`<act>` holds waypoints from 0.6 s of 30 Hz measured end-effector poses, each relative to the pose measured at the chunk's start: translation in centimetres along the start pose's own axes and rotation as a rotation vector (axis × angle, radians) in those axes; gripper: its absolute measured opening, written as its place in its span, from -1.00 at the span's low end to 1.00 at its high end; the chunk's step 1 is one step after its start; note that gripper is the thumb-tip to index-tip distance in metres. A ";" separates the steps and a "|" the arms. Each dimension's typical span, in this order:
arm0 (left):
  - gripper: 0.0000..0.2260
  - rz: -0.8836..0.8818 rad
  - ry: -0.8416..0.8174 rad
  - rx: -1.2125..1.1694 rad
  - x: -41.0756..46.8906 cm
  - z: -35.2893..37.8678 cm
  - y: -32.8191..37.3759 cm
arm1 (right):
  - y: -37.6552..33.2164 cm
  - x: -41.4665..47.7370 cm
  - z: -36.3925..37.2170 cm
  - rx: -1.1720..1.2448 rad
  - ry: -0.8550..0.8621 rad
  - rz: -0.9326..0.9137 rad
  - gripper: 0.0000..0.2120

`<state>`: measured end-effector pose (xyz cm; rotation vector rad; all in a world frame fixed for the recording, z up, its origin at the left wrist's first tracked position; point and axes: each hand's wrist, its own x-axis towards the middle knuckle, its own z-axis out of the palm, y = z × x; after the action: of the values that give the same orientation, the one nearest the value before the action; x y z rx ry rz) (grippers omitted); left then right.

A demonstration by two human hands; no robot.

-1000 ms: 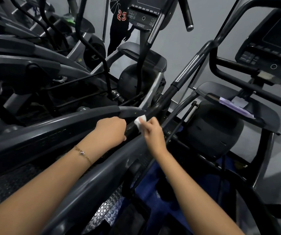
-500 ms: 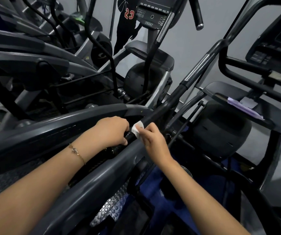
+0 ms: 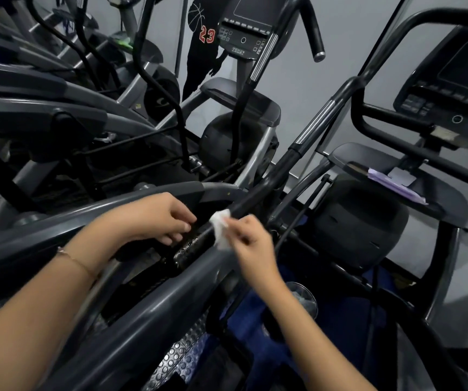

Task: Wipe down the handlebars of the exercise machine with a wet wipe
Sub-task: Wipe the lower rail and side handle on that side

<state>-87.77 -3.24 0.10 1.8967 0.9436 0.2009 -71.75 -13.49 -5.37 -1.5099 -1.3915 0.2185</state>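
A long black handlebar [image 3: 278,170] with a silver sensor strip runs diagonally from the upper right down to the centre of the head view. Its lower stretch looks wet and shiny. My right hand [image 3: 248,235] pinches a small white wet wipe [image 3: 221,227] against the bar's lower part. My left hand [image 3: 162,217] hovers just left of the wipe with its fingers loosely curled over the bar, holding nothing.
Grey frame rails [image 3: 131,314] cross below my arms. The machine's console [image 3: 458,88] and a tray [image 3: 413,190] holding a purple wipe packet [image 3: 393,183] sit at right. More machines crowd the left and back, and a person in a dark jersey [image 3: 203,49] stands behind.
My left hand has let go of the handlebar and its fingers have loosened. My right hand has slid the wipe a little down the bar. The view has drifted left.
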 end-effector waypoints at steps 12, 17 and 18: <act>-0.91 0.101 0.080 -0.618 8.7 0.8 5.6 | -1.1 10.4 -6.7 -0.307 -0.158 -0.135 -0.86; -0.91 0.131 0.521 -0.059 13.4 0.4 7.2 | 4.1 16.7 -12.9 -1.146 -0.211 -0.073 -0.50; -0.89 0.143 0.538 -0.014 14.0 0.9 7.6 | 5.1 17.3 -13.4 -1.275 -0.324 -0.037 -0.47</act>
<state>-73.70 4.00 2.42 1.9337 1.1481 0.8323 -53.67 -5.56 5.22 -2.5247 -1.9482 -0.6025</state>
